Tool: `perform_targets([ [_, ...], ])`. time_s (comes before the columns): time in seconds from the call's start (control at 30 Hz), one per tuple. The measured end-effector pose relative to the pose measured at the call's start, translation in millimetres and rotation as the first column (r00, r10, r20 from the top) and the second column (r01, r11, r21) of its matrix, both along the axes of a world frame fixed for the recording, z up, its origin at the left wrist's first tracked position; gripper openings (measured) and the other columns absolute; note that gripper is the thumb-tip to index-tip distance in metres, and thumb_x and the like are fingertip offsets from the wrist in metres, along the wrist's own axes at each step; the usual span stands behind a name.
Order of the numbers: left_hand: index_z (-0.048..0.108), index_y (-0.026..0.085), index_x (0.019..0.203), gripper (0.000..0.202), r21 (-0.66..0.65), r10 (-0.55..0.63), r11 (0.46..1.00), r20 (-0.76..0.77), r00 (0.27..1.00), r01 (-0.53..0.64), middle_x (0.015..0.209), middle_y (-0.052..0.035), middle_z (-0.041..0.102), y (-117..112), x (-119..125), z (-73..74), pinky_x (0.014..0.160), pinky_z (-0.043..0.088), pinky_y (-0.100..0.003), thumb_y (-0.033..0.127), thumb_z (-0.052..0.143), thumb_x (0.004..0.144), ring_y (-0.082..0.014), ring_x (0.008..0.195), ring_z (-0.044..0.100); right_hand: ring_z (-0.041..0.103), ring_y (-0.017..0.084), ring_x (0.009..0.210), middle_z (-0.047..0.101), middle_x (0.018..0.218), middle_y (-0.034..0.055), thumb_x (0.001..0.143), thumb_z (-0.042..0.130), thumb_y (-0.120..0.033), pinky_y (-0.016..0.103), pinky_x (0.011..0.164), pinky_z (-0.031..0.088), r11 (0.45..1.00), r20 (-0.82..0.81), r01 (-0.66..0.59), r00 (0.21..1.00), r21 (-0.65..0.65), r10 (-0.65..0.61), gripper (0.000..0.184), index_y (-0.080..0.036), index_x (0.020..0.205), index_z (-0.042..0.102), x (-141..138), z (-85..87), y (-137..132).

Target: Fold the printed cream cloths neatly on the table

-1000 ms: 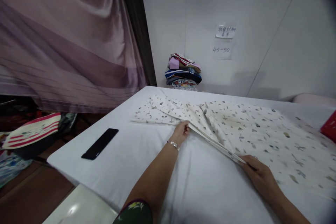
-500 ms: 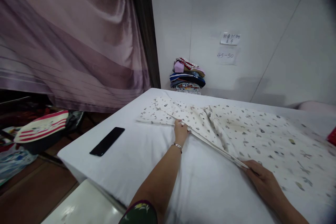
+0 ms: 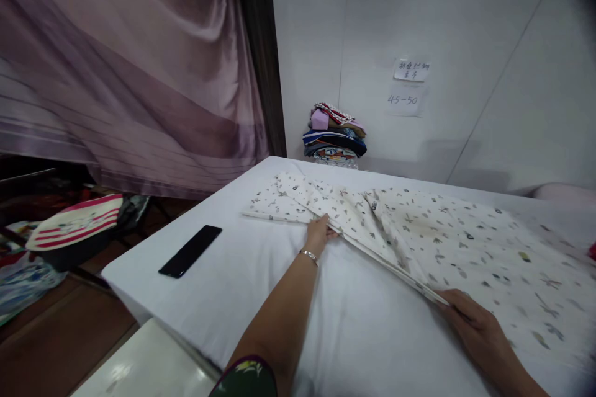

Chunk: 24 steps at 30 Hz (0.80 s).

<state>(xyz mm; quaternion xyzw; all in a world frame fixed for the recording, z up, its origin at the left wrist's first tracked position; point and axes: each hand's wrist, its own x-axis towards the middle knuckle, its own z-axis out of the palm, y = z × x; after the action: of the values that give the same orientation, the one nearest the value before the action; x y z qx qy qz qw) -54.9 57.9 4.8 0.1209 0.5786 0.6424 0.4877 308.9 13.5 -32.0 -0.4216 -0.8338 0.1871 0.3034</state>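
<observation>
A white cloth with a small leaf-like print (image 3: 428, 229) lies spread and partly folded over the table, with creases near its middle. At its near edge, my left hand (image 3: 319, 232) has its fingers closed on the layered fabric; a bracelet circles that wrist. Farther right, my right hand (image 3: 470, 316) pinches the same edge, thumb on top. Between the two hands the edge runs as a taut slanting line. The left end of the cloth lies flat beyond my left hand.
The table (image 3: 223, 298) has a white cover. A black phone (image 3: 190, 251) rests on its left side. Folded fabrics (image 3: 334, 136) are piled at the back by the wall. A purple curtain (image 3: 186, 74) hangs left, above a striped stool seat (image 3: 77, 223).
My left hand has slid slightly down and left along the cloth's edge. My right hand keeps its hold, and the view has shifted a little.
</observation>
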Motion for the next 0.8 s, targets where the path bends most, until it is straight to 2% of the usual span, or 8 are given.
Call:
perform_targets([
  [0.3, 0.054, 0.013, 0.084, 0.018, 0.051, -0.025, 0.998, 0.051, 0.998, 0.023, 0.066, -0.0039, 0.062, -6, -1, 8.4, 0.062, 0.055, -0.028, 0.022, 0.067, 0.075, -0.013, 0.057, 0.061, 0.062, 0.02, 0.093, 0.066, 0.102, 0.0058, 0.086, 0.047, -0.043, 0.027, 0.081, 0.051, 1.0, 0.008, -0.016, 1.0, -0.019, 0.016, 0.032, -0.022, 0.099, 0.067, 0, -3.0, 1],
  [0.43, 0.056, 0.012, 0.079, 0.016, 0.072, 0.013, 0.997, 0.052, 0.999, -0.017, 0.065, -0.0047, 0.061, -7, -2, 12.1, 0.064, 0.054, -0.03, 0.016, 0.069, 0.07, -0.0139, 0.06, 0.061, 0.061, 0.021, 0.094, 0.065, 0.104, 0.0061, 0.086, 0.046, -0.043, 0.029, 0.082, 0.051, 1.0, 0.053, -0.005, 0.999, -0.017, 0.006, 0.032, -0.022, 0.099, 0.067, 3, -7.5, 3],
  [0.53, 0.054, 0.013, 0.074, 0.013, 0.094, 0.066, 0.993, 0.029, 0.997, -0.069, 0.063, -0.0028, 0.06, -9, -7, 18.2, 0.065, 0.053, -0.029, 0.012, 0.066, 0.069, -0.0125, 0.059, 0.06, 0.061, 0.022, 0.097, 0.065, 0.105, 0.006, 0.087, 0.046, -0.042, 0.03, 0.085, 0.05, 0.999, 0.069, 0.003, 0.998, 0.033, -0.006, 0.031, -0.022, 0.1, 0.066, 5, -7.5, 2],
  [0.67, 0.049, 0.015, 0.066, 0.016, 0.128, 0.119, 0.985, -0.009, 0.993, -0.117, 0.058, 0.0011, 0.058, -21, -17, 25.1, 0.064, 0.051, -0.026, 0.007, 0.063, 0.065, -0.0105, 0.057, 0.058, 0.06, 0.021, 0.098, 0.064, 0.108, 0.0054, 0.088, 0.044, -0.039, 0.03, 0.082, 0.051, 0.997, 0.127, -0.018, 0.992, 0.071, 0.009, 0.03, -0.025, 0.103, 0.066, 2, -0.5, -3],
  [0.8, 0.049, 0.015, 0.063, 0.016, 0.135, 0.105, 0.985, 0.001, 0.994, -0.104, 0.054, 0.0016, 0.056, -43, -23, 32.5, 0.057, 0.049, -0.023, 0.005, 0.061, 0.06, -0.0099, 0.053, 0.055, 0.061, 0.021, 0.093, 0.065, 0.104, 0.0053, 0.089, 0.042, -0.04, 0.03, 0.076, 0.052, 0.996, 0.189, -0.034, 0.982, 0.084, 0.018, 0.029, -0.027, 0.096, 0.068, -7, 13.2, -10],
])
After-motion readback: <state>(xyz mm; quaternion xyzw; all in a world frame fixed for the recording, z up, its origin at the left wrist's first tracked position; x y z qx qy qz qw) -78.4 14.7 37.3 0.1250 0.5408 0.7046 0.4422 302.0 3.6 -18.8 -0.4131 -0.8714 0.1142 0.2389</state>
